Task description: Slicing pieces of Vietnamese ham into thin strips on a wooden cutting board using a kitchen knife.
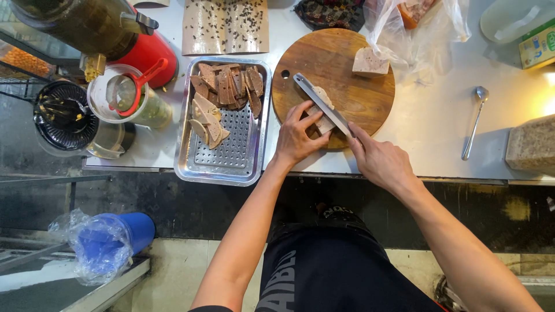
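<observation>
At the left of the counter, near its front edge, a perforated steel tray (243,167) holds cut slices (222,95) piled toward its far end; just right of it sits the round wooden board (347,86). On the board's near edge the left hand (296,138) grasps a pale block of meat (321,110), fingers pressed down on it; the right hand (378,162) is clenched on the handle of a long knife (321,103), whose blade lies across the block. A clean slice probably calls for fingertips curled back from the blade and an even stroke; how deep the blade sits I cannot tell. A second chunk (370,62) rests at the board's far right edge; a spoon (475,121) lies further right on the counter.
</observation>
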